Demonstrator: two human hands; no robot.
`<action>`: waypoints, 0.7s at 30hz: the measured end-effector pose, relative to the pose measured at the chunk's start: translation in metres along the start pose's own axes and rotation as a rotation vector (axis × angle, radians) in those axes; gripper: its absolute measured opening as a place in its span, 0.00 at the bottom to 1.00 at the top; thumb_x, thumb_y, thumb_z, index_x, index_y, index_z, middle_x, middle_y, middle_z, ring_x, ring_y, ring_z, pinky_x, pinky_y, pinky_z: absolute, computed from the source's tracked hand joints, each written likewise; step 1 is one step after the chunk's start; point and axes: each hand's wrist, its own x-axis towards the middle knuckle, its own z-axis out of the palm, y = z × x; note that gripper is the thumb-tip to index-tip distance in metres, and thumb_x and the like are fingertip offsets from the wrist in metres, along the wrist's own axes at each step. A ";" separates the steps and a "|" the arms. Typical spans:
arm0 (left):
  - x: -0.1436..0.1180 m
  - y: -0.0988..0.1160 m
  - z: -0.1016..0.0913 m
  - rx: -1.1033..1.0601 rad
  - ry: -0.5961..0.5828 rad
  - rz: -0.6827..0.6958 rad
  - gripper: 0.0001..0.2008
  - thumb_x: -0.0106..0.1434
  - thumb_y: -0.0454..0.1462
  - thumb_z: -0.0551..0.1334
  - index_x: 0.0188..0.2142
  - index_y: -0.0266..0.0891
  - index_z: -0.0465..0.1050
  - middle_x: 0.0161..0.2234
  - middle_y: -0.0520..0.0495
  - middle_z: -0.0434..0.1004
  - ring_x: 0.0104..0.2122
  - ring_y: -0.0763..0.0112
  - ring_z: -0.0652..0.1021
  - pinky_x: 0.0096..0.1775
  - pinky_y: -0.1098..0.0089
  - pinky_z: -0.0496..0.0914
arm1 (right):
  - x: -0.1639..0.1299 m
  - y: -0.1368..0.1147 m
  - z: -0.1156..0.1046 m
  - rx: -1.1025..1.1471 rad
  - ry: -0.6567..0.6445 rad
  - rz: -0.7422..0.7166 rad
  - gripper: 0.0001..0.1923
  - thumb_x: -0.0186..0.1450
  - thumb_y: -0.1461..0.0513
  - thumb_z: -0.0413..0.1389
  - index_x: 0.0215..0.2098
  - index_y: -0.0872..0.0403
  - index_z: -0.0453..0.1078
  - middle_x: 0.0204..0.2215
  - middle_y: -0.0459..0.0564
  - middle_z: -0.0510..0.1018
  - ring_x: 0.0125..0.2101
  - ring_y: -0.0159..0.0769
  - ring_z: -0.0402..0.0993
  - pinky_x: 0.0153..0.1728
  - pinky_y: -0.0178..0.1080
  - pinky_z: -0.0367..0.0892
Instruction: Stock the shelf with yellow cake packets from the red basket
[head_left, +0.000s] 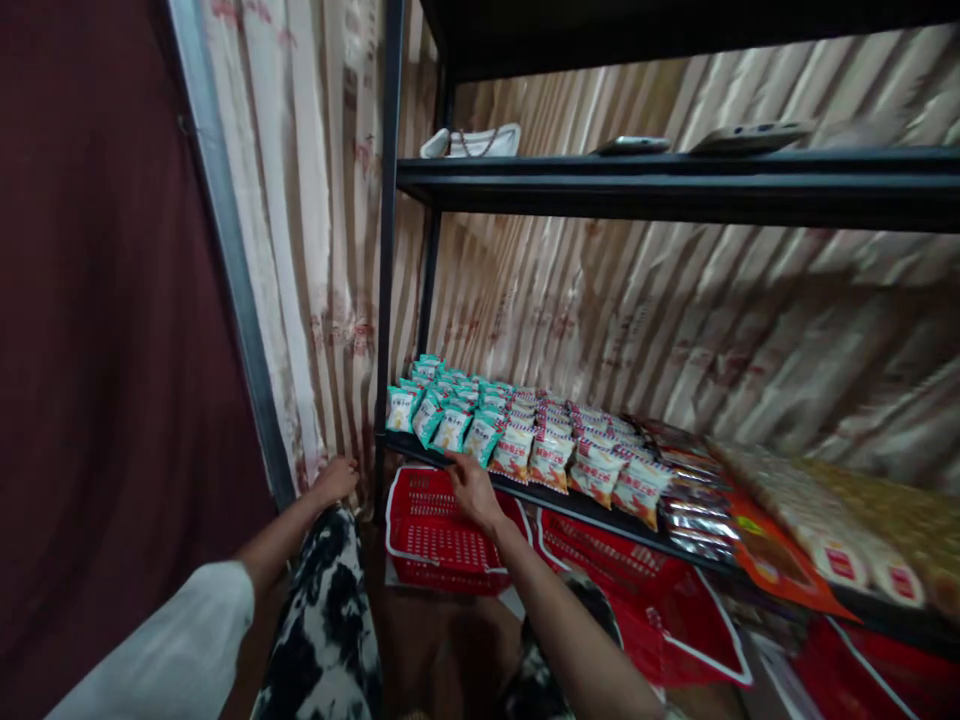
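My right hand [474,492] reaches to the front edge of the lower shelf, just below the teal-and-white snack bags [452,428]. Its fingers are partly stretched out and apart, near the bottom of one bag; whether they touch it I cannot tell. No bag shows in its grasp. My left hand [337,480] is at my left knee, beside the shelf's front post, with its fingers loosely curled and nothing visible in them. Rows of teal bags stand at the shelf's left end. White-and-orange snack bags [551,455] stand in rows to their right.
Red baskets [442,570] with white handles sit on the floor under the shelf. Dark shiny packets [701,520] and large clear bags [806,520] lie farther right. A white pouch [484,142] rests on the shelf above. A dark post [390,250] rises at left, near patterned curtains [315,250].
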 end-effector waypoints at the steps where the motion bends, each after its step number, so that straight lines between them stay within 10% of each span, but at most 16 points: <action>1: 0.007 0.001 0.003 -0.010 -0.011 0.008 0.13 0.57 0.29 0.55 0.38 0.36 0.77 0.43 0.43 0.78 0.47 0.65 0.75 0.49 0.70 0.67 | 0.004 0.001 0.001 -0.006 -0.009 -0.001 0.18 0.60 0.68 0.47 0.46 0.56 0.71 0.43 0.55 0.77 0.45 0.39 0.74 0.50 0.45 0.67; 12: 0.085 0.067 0.040 -0.094 -0.075 0.196 0.19 0.60 0.33 0.54 0.51 0.37 0.70 0.57 0.41 0.65 0.56 0.65 0.68 0.56 0.70 0.61 | 0.010 0.068 -0.017 -0.036 0.039 0.251 0.18 0.62 0.64 0.48 0.48 0.57 0.70 0.43 0.57 0.78 0.41 0.39 0.76 0.47 0.45 0.69; 21: 0.110 0.089 0.055 -0.182 -0.060 0.213 0.23 0.58 0.30 0.54 0.53 0.36 0.67 0.61 0.40 0.58 0.60 0.60 0.62 0.59 0.66 0.59 | 0.049 0.067 0.016 -0.044 0.062 0.268 0.17 0.62 0.64 0.47 0.47 0.54 0.70 0.43 0.55 0.78 0.40 0.38 0.77 0.44 0.44 0.71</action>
